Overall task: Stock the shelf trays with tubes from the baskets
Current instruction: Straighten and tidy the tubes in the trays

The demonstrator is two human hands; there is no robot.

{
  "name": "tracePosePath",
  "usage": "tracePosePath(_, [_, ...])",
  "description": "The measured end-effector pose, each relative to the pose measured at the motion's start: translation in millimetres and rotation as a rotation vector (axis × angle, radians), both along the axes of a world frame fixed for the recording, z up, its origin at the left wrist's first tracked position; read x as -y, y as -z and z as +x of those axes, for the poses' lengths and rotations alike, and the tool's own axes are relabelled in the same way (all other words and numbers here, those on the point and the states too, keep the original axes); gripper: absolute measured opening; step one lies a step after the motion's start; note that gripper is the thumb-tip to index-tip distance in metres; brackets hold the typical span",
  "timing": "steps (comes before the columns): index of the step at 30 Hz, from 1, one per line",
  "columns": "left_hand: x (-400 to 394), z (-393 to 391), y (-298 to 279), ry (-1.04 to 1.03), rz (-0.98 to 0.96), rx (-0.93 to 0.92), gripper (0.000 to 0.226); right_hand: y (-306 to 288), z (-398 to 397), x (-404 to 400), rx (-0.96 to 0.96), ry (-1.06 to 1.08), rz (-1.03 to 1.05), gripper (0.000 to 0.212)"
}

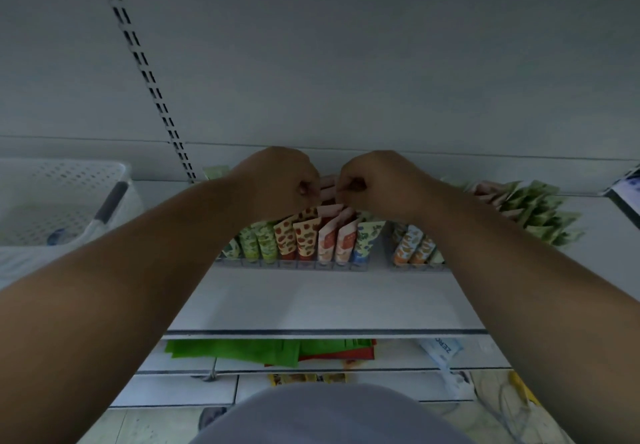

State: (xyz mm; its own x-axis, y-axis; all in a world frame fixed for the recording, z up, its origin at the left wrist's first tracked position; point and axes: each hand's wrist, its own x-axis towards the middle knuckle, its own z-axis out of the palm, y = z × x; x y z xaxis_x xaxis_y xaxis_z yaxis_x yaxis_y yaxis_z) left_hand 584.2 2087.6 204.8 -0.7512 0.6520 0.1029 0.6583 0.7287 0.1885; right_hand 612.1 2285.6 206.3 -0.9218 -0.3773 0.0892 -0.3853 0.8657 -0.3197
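A clear shelf tray (298, 264) holds rows of upright tubes with fruit prints: green, red (304, 237), pink (337, 241) and blue ones. Both my hands reach over the tray's back rows. My left hand (280, 180) has its fingers curled and pinches the top of a pink tube (327, 183). My right hand (375, 182) is curled too, pinching the tops of the pink tubes from the other side. A second tray (417, 266) to the right holds orange tubes, partly hidden by my right forearm.
A white perforated basket (65, 197) with a grey handle stands on the shelf at the left. Green sachets (540, 215) lie piled at the right. Lower shelves hold green and red packs (270, 350). A slotted upright (152, 86) runs up the back wall.
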Motion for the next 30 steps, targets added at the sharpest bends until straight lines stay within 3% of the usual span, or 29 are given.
tracePosePath(9, [-21.3,-1.5,-2.5,0.059,-0.032,0.044,0.015,-3.9,5.0,-11.3,0.107,-0.024,0.048,0.005])
tracePosePath(14, [-22.3,-2.5,0.4,0.066,-0.058,0.036,0.013,-3.5,5.1,-6.8,0.088,0.002,0.106,0.016])
tracePosePath(23, [-25.9,-7.4,1.1,0.065,0.021,0.051,0.016,-2.8,7.5,-31.1,0.039,0.096,-0.050,0.008])
tracePosePath(30, [-41.3,-8.2,-0.6,0.116,-0.006,0.106,0.011,-6.6,10.5,-41.0,0.142,0.008,0.026,0.009])
